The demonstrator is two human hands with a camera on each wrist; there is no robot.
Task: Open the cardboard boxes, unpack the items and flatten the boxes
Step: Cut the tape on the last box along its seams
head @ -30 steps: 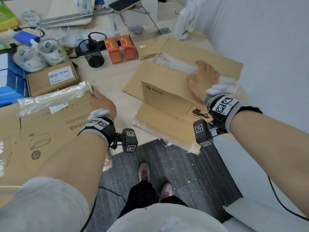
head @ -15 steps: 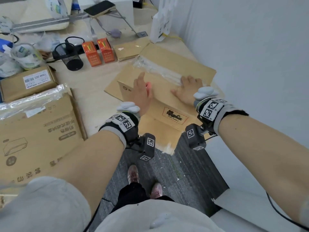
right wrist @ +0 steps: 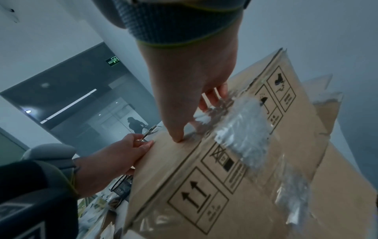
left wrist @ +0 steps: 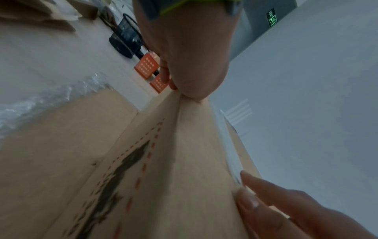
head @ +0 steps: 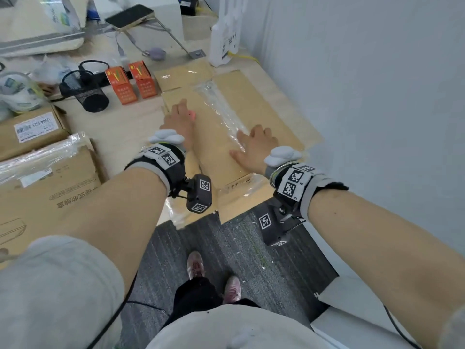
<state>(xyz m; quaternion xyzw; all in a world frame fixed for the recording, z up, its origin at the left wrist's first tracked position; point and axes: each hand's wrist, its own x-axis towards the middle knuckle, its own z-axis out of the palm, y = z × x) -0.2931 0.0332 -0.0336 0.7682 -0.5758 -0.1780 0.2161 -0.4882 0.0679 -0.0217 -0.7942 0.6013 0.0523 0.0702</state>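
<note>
A: Where did the cardboard box (head: 216,137) lie?

B: On the light wooden table (head: 120,127), pressed nearly flat, its near flap past the table edge. A strip of clear tape (head: 221,109) ran along its top.

A: The right hand (head: 254,147)?

B: Palm down on the box top beside the tape, fingers spread and fairly straight. In the right wrist view its fingertips (right wrist: 178,137) pushed on the cardboard at the crinkled tape (right wrist: 241,129).

A: And the left hand (head: 180,119)?

B: At the box's left edge, thumb side on top, fingers straight and close together along the fold. The left wrist view had the palm (left wrist: 192,64) bearing on the ridge of the board.

A: Anything alongside?

B: Two orange cartons (head: 130,81) and a black mesh pen cup (head: 85,91) beyond the left hand; another flattened box (head: 45,187) well to the left.
</note>
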